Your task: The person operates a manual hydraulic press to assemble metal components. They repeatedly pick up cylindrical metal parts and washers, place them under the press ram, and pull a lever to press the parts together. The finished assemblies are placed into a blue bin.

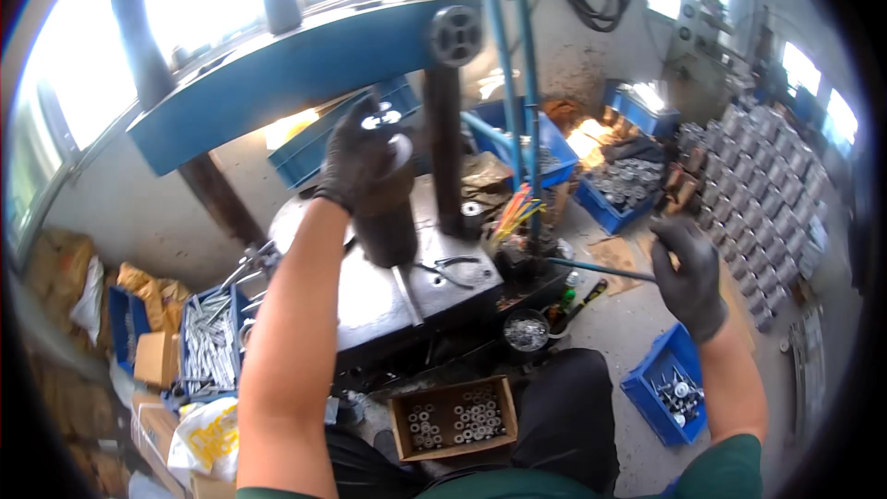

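My grey-gloved left hand [353, 159] apparently positions the shiny metal disc [382, 117] above the dark metal cylinder [386, 229], my gloved right hand [691, 282] curls at the blue-green rod [601, 268], both grips unclear, so alignment seems needed next.

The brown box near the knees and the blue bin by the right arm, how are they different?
Colour: the brown box is brown, while the blue bin is blue.
Place: the brown box is in front of the person's legs; the blue bin is farther right.
Contents: the brown box holds small rings in two groups, but the blue bin holds jumbled dark and pale parts.
Both are open-topped and hold small parts.
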A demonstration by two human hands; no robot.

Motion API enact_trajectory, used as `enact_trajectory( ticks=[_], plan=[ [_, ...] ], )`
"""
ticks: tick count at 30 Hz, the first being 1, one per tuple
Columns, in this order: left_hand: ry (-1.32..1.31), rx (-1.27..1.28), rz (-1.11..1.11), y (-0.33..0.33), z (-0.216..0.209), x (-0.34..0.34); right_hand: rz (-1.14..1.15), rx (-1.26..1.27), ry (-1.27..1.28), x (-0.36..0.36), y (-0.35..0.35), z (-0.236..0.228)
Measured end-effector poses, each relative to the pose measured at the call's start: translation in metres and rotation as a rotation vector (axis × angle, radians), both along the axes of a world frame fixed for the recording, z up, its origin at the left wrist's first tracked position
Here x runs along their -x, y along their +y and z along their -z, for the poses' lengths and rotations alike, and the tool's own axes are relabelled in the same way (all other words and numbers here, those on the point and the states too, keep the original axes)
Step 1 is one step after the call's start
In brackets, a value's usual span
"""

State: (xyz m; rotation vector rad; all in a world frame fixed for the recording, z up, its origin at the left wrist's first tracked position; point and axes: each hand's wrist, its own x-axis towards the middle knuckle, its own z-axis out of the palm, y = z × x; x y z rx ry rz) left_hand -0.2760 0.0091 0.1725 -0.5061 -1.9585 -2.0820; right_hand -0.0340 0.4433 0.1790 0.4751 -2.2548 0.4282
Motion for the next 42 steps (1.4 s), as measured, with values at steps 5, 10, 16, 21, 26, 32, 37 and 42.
enact_trajectory(
  ticks=[5, 10, 16, 21, 26, 32, 37, 42],
  plan=[
    [0.027, -0.016, 0.046, -0.035, 0.017, 0.024, -0.089, -0.054, 0.332, 0.089, 0.0, -0.033],
    [0.063, 0.103, -0.098, -0.052, 0.028, 0.042, -0.092, -0.051, 0.272, 0.138, -0.017, -0.048],
    [0.438, 0.469, -0.226, -0.076, 0.056, 0.083, 0.009, -0.077, 0.146, 0.149, -0.018, -0.058],
    [0.237, 0.168, -0.13, -0.081, 0.06, 0.074, 0.022, -0.108, 0.106, 0.137, -0.017, -0.055],
    [0.538, 0.329, -0.312, -0.009, 0.068, -0.013, -0.046, -0.115, 0.167, 0.09, -0.011, -0.041],
    [0.504, 0.275, -0.118, 0.101, 0.148, -0.185, -0.239, -0.062, 0.325, -0.03, -0.004, 0.026],
    [0.582, 0.464, 0.099, 0.189, 0.14, -0.284, -0.387, 0.41, -0.222, -0.113, -0.029, 0.08],
    [0.523, 0.651, 0.326, 0.211, 0.148, -0.296, -0.185, 0.614, -0.345, -0.139, -0.014, 0.133]
  ],
)
